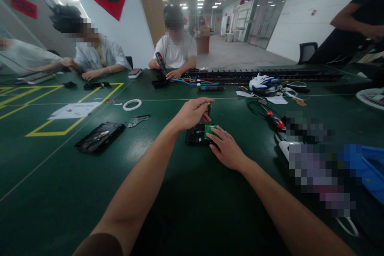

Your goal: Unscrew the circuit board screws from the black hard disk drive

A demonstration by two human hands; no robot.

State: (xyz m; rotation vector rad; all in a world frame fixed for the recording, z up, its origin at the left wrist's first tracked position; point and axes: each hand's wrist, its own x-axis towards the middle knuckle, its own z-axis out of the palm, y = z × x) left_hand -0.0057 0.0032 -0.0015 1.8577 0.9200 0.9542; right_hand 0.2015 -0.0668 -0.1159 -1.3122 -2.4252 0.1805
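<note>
In front of me on the table lies a small black casing (194,134) with a green circuit board (209,128) in its right part. My left hand (193,111) is closed around a short yellow-and-black handle, which looks like a screwdriver (209,108), held upright over the board; its tip is hard to see. Fingers spread, my right hand (228,148) rests on the right side of the casing and hides part of the board.
Leftward lie an opened black housing (100,137), a loose circuit board (138,121), a white tape ring (132,105) and paper (75,110). To the right are a red-and-black screwdriver (275,121), gloves (264,83) and a blue bin (373,168). Across the table, a person (177,52) holds a power screwdriver (161,61).
</note>
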